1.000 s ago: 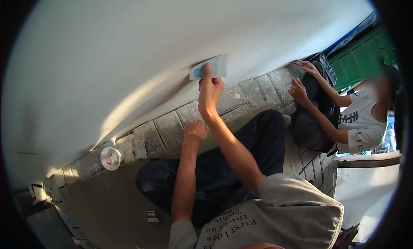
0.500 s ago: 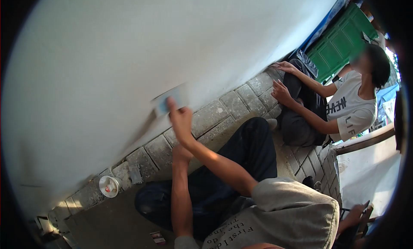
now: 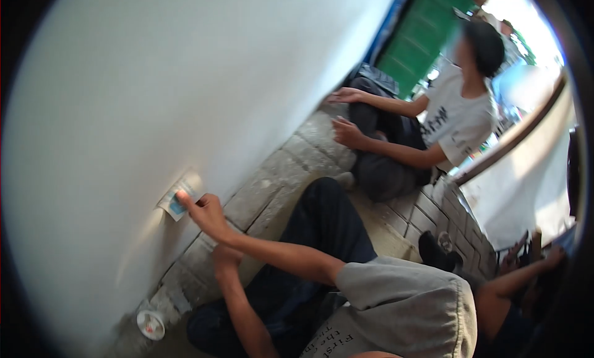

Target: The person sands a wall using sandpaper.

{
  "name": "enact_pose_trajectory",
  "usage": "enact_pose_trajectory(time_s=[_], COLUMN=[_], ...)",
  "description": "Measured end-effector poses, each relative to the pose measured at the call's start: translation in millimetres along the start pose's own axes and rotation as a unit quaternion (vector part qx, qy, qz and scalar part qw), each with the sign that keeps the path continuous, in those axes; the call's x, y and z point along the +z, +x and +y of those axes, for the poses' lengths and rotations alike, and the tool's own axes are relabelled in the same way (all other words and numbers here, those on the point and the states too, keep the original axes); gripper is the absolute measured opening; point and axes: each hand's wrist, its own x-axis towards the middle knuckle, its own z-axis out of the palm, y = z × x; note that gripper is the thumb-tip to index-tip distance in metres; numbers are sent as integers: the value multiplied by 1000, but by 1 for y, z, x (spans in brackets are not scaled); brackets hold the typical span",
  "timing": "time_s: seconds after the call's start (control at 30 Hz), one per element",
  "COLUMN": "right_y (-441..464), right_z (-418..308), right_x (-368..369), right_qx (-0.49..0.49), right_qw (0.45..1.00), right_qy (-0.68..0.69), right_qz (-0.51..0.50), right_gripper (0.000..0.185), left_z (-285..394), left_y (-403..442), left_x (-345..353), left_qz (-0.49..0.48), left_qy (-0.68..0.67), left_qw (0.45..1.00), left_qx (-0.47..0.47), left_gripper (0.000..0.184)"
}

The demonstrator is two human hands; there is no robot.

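My right hand [image 3: 207, 217] is closed on a thin, pale rectangular piece with a blue patch [image 3: 178, 194], which lies against the white wall [image 3: 124, 98]. The thumb side of the hand presses on the blue part. My left hand [image 3: 228, 259] sits lower, beside my bent leg in dark trousers [image 3: 322, 216]; its fingers are hidden. Along the wall's foot, a white cup or bowl [image 3: 150, 324] with something reddish inside stands near a small grey flat piece [image 3: 179, 298].
Paving blocks [image 3: 278, 172] run along the bottom of the wall. Another person [image 3: 458, 104] in a white shirt sits by the wall farther along, both hands near it. Behind is a green panel [image 3: 421, 36]. At the lower right, a further person's arm [image 3: 520, 281] shows.
The view has shifted and blurred. My right hand and the pale piece have moved down and left in the picture, the piece still at the wall. The co-worker stays seated.
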Motion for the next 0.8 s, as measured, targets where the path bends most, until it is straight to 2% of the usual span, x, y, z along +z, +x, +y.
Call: enact_pose_trajectory(time_s=[0.03,0.07,0.13,0.2,0.23,0.27,0.3,0.33,0.37,0.4,0.43,0.47,0.5,0.53,0.6,0.63,0.67,0.73,0.77,0.8], right_y=[2,9,21,3,-2,-7,-4,6,13,12,8,6,-3,6,10,13,13,12,10,17], right_z=[-8,-17,-29,-27,-23,-19,-21,-27,-27,-20,-11,-9,-25,-10,-31,-39,-36,-34,-45,-44], right_x=[-6,-12,-19,-12,-16,-18,-17,-16,-16,-16,-15,-5,-3,-7,-13,-11,-11,-11,-14,-24], right_qx=[34,28,39,-60,-59,-59,-20,17,14,15,26,31,-71,-74,21,9,18,9,-30,0], right_qw=[999,1000,986,996,995,987,997,998,993,994,999,999,997,989,999,995,996,999,999,996], right_qy=[9,7,126,61,-8,-77,-9,59,102,101,39,-12,-15,-127,9,71,73,38,25,-78], right_qz=[-6,3,107,-39,-81,-127,-70,-11,52,50,8,-26,-26,-28,30,65,58,-35,-31,-46], right_gripper=[55,55,54,51,52,53,54,56,57,57,58,58,59,60,57,55,55,60,59,59], left_z=[12,13,32,76,80,50,0,36,92,130,143,146,147,146,144,142,142,137,136,135], left_y=[-10,-16,-56,-119,-145,-158,-178,-201,-217,-226,-229,-228,-227,-227,-223,-222,-221,-218,-218,-219], left_x=[-20,-37,-100,-196,-213,-224,-243,-290,-327,-345,-350,-350,-347,-346,-343,-341,-341,-338,-338,-337], left_qz=[-4,-16,-7,59,225,421,504,531,548,546,546,549,554,560,555,556,554,551,552,553], left_qy=[11,6,-42,-169,-294,-192,-285,-239,-90,62,88,90,85,74,58,50,44,30,19,18], left_qw=[999,999,998,983,925,844,789,758,742,706,706,708,707,705,709,710,714,720,721,722], left_qx=[-32,-35,-45,-26,89,273,205,294,375,446,443,434,432,428,430,429,426,421,418,416], left_gripper=[32,31,31,33,29,21,32,43,38,69,68,67,66,65,62,61,60,58,57,56])
